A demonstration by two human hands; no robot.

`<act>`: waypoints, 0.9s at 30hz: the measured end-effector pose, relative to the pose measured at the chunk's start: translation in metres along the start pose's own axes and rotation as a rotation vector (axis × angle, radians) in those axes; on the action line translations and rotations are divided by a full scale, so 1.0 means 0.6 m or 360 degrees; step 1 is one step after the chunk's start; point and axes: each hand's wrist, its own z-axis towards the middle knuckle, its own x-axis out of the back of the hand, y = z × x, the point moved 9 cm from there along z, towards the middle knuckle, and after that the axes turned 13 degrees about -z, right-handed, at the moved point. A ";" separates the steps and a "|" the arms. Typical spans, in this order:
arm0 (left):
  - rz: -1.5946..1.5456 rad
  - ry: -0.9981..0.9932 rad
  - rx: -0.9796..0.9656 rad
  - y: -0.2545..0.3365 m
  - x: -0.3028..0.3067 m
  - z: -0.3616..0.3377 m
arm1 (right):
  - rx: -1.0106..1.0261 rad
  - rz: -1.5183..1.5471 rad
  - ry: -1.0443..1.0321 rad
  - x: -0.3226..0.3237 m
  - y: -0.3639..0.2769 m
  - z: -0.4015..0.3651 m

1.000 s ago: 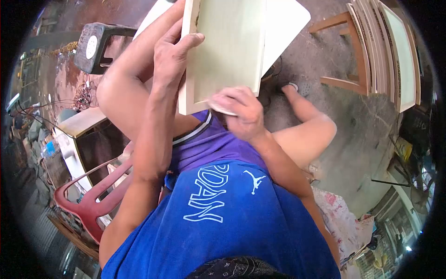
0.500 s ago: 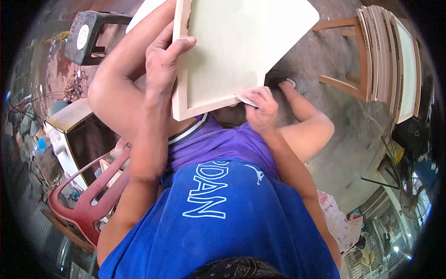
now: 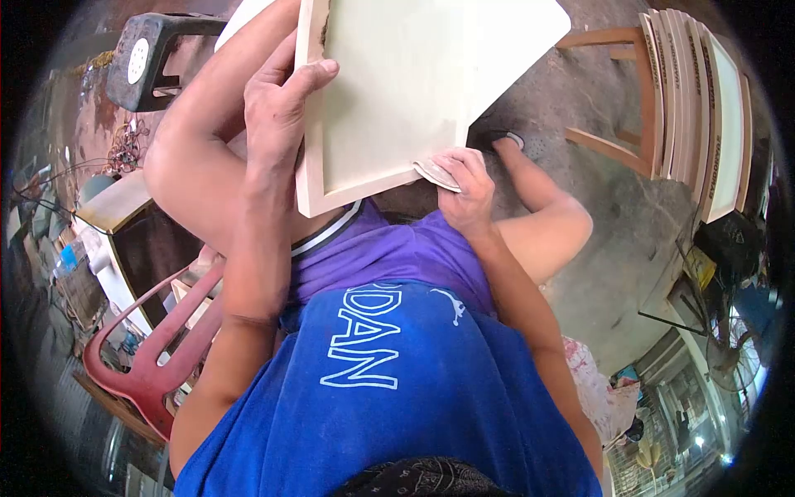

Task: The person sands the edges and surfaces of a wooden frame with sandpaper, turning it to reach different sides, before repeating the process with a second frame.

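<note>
Above purple shorts, left hand clasping wooden panel, right hand pinching sandpaper at its corner

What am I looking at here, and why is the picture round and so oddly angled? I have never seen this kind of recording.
There is no machine. One camera sits on a person's head and looks down through a very wide lens, so you see their own blue shirt, arms and knees. The left hand grips the side edge of a pale wooden panel. The right hand presses a folded sheet, possibly sandpaper, against the panel's lower corner. Around the person, on the concrete floor, are a stack of similar panels to the right, and a red chair and a dark stool to the left.
</note>
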 end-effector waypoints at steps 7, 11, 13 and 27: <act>-0.0037 0.0049 0.0007 -0.012 0.003 0.003 | -0.0211 -0.0260 0.0233 0.008 -0.007 -0.020; -0.0007 -0.0008 -0.0001 0.003 -0.024 0.002 | -0.0089 -0.0059 0.0227 0.019 -0.099 0.011; 0.0056 -0.0007 -0.0027 0.004 -0.032 -0.002 | 0.0034 0.0035 0.0232 0.027 -0.116 0.019; 0.0145 -0.0014 0.0003 0.011 -0.048 -0.013 | 0.0182 0.0090 0.0151 0.058 -0.200 0.049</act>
